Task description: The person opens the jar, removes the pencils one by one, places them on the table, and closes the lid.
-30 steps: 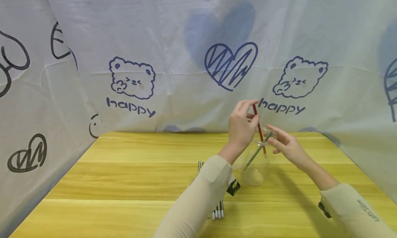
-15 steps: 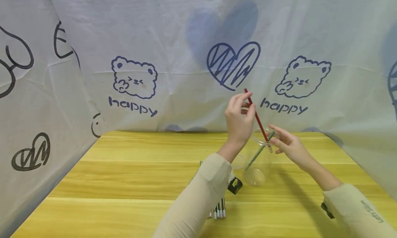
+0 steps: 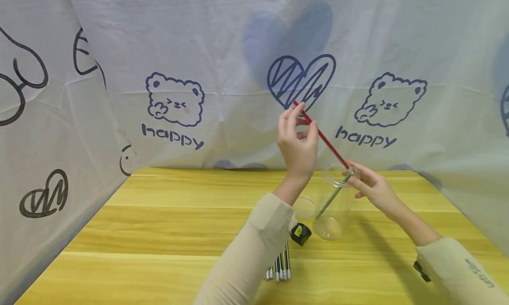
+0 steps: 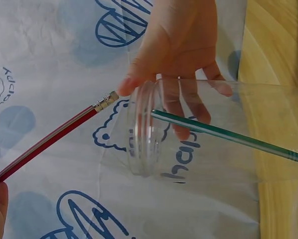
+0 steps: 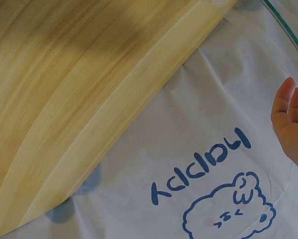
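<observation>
My left hand (image 3: 298, 141) pinches a red pencil (image 3: 324, 139) with its fingertips, raised and slanting down to the right. The pencil's eraser end, with its metal band, is outside the jar's mouth by the right thumb, as the left wrist view shows. My right hand (image 3: 371, 185) holds a clear plastic jar (image 3: 334, 203) near the rim, thumb at the near side and fingers behind it. The jar stands upright on the table. A green pencil (image 4: 228, 137) leans inside it. In the right wrist view, only part of a hand shows at the right edge.
Several dark pencils with white ends (image 3: 283, 269) lie on the wooden table (image 3: 159, 234), partly hidden by my left forearm. A clear round lid (image 3: 305, 207) lies left of the jar. A printed cloth (image 3: 230, 132) hangs behind the table.
The red pencil's lower end has come up out of the jar to its rim. My left hand has moved up and left, tilting the pencil more. The right hand stays at the jar.
</observation>
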A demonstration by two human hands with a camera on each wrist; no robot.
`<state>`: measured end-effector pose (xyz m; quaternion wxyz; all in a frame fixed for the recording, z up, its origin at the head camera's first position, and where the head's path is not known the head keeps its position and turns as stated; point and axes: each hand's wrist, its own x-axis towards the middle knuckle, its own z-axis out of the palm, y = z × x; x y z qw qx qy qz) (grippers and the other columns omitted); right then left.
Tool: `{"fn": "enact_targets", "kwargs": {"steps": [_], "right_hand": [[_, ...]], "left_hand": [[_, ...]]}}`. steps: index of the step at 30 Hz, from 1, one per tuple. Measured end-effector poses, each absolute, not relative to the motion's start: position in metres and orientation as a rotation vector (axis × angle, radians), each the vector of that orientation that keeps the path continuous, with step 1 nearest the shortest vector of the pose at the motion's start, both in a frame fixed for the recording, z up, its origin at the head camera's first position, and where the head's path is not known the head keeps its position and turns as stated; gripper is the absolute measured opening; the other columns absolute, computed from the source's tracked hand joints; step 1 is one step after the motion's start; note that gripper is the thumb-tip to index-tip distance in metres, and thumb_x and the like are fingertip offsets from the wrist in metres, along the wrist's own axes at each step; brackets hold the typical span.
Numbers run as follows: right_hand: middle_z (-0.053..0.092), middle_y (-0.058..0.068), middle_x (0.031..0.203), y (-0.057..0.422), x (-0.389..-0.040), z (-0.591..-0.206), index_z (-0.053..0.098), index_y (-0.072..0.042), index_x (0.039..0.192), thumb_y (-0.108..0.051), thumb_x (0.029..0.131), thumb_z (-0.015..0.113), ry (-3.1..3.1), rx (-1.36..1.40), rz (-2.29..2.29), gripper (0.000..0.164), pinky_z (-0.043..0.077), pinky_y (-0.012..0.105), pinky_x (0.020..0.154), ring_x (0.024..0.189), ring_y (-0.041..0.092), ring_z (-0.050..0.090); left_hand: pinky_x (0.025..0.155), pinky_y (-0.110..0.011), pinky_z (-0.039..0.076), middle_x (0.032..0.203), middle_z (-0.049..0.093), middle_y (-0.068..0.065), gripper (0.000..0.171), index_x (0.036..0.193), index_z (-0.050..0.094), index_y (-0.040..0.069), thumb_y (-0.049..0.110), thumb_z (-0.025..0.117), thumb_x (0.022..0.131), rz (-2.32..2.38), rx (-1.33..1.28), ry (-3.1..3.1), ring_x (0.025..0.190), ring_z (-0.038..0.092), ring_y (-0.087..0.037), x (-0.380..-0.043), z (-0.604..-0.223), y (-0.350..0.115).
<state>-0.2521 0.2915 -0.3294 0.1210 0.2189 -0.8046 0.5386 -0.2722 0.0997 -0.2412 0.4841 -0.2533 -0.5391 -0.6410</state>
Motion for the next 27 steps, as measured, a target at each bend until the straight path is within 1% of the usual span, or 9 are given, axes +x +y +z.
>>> {"fn": "enact_targets", "kwargs": {"steps": [3, 7, 10, 12, 14, 17, 21, 24, 27], "right_hand": [[0.055, -0.019, 0.106, 0.293, -0.252, -0.33, 0.029, 0.001, 0.136, -0.011, 0.093, 0.048, -2.359, 0.64, 1.562, 0.048, 0.05, 0.025, 0.063, 0.089, 0.003, 0.055], [0.055, -0.01, 0.097, 0.293, -0.251, -0.329, 0.028, 0.002, 0.136, -0.011, 0.093, 0.048, -2.378, 0.636, 1.532, 0.049, 0.051, 0.026, 0.064, 0.086, 0.005, 0.053], [0.054, -0.005, 0.095, 0.293, -0.25, -0.328, 0.028, 0.002, 0.136, -0.011, 0.093, 0.047, -2.38, 0.642, 1.53, 0.049, 0.051, 0.027, 0.064, 0.084, 0.006, 0.053], [0.055, -0.006, 0.099, 0.293, -0.25, -0.328, 0.028, 0.003, 0.136, -0.011, 0.093, 0.047, -2.376, 0.653, 1.539, 0.049, 0.051, 0.026, 0.064, 0.085, 0.006, 0.053], [0.055, -0.01, 0.102, 0.293, -0.25, -0.328, 0.028, 0.003, 0.136, -0.012, 0.093, 0.047, -2.373, 0.661, 1.542, 0.049, 0.05, 0.025, 0.064, 0.086, 0.004, 0.053], [0.054, -0.014, 0.105, 0.293, -0.251, -0.329, 0.029, 0.001, 0.136, -0.012, 0.093, 0.047, -2.364, 0.674, 1.55, 0.048, 0.05, 0.025, 0.064, 0.087, 0.003, 0.054], [0.054, -0.013, 0.107, 0.293, -0.252, -0.329, 0.03, -0.001, 0.136, -0.011, 0.093, 0.047, -2.351, 0.685, 1.557, 0.047, 0.05, 0.026, 0.064, 0.088, 0.003, 0.054], [0.054, -0.013, 0.107, 0.293, -0.252, -0.329, 0.029, 0.001, 0.136, -0.011, 0.093, 0.047, -2.351, 0.686, 1.554, 0.048, 0.05, 0.026, 0.063, 0.088, 0.004, 0.054], [0.054, -0.013, 0.107, 0.293, -0.253, -0.329, 0.03, -0.002, 0.137, -0.011, 0.093, 0.047, -2.353, 0.686, 1.555, 0.048, 0.05, 0.025, 0.063, 0.089, 0.003, 0.053]], "left_hand": [[0.058, -0.018, 0.05, 0.105, 0.049, -0.017, 0.037, 0.112, 0.055, -0.007, -0.011, 0.06, 0.076, -1.571, -0.602, -1.286, 0.08, 0.055, -0.021, -0.272, -0.237, 0.097], [0.055, -0.019, 0.05, 0.105, 0.049, -0.017, 0.035, 0.113, 0.056, -0.006, -0.01, 0.058, 0.078, -1.565, -0.575, -1.261, 0.078, 0.053, -0.021, -0.272, -0.234, 0.091], [0.054, -0.02, 0.049, 0.105, 0.049, -0.016, 0.035, 0.113, 0.057, -0.006, -0.009, 0.058, 0.078, -1.569, -0.572, -1.261, 0.076, 0.053, -0.02, -0.272, -0.233, 0.085], [0.053, -0.021, 0.05, 0.106, 0.049, -0.016, 0.035, 0.113, 0.057, -0.006, -0.01, 0.057, 0.078, -1.578, -0.574, -1.275, 0.076, 0.052, -0.02, -0.273, -0.234, 0.082], [0.053, -0.022, 0.05, 0.105, 0.049, -0.016, 0.035, 0.113, 0.056, -0.007, -0.011, 0.057, 0.077, -1.593, -0.575, -1.293, 0.076, 0.053, -0.02, -0.274, -0.235, 0.078], [0.052, -0.023, 0.05, 0.105, 0.049, -0.016, 0.036, 0.112, 0.057, -0.007, -0.011, 0.057, 0.077, -1.616, -0.574, -1.328, 0.075, 0.053, -0.02, -0.277, -0.237, 0.072], [0.052, -0.026, 0.051, 0.104, 0.05, -0.015, 0.036, 0.111, 0.058, -0.006, -0.011, 0.057, 0.076, -1.627, -0.563, -1.387, 0.074, 0.054, -0.02, -0.281, -0.243, 0.063], [0.052, -0.027, 0.051, 0.103, 0.051, -0.014, 0.036, 0.11, 0.059, -0.005, -0.011, 0.058, 0.075, -1.626, -0.535, -1.444, 0.073, 0.054, -0.019, -0.284, -0.249, 0.055], [0.054, -0.031, 0.051, 0.103, 0.052, -0.013, 0.036, 0.111, 0.059, -0.004, -0.01, 0.058, 0.076, -1.646, -0.501, -1.509, 0.072, 0.053, -0.017, -0.286, -0.253, 0.048]]}}
